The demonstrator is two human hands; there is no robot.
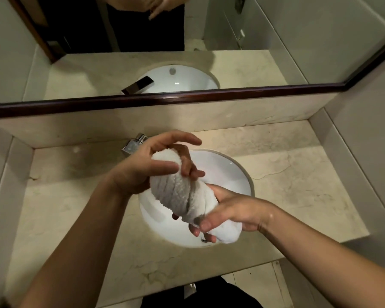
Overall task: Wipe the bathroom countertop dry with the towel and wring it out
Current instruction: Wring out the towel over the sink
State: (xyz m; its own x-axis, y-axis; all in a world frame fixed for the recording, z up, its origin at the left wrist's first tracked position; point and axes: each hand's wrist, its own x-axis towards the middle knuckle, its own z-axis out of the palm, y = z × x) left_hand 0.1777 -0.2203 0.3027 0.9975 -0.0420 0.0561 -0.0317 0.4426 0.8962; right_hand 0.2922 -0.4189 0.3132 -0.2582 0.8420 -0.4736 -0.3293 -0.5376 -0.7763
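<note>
**While twisted over the sink [236, 172], the towel [180, 192] is gripped at both ends**

As the white towel runs in a thick twisted rope from far left to near right above the bowl, the left hand [142, 172] grasps its far end, with the thumb laid across the cloth and the index finger lifted off it. The right hand [231, 210] clenches the near end, fingers curled under it. Beige marble countertop [298, 174] surrounds the sink. A chrome faucet [135, 143] stands just beyond the left hand, below the mirror [98, 63].
</note>
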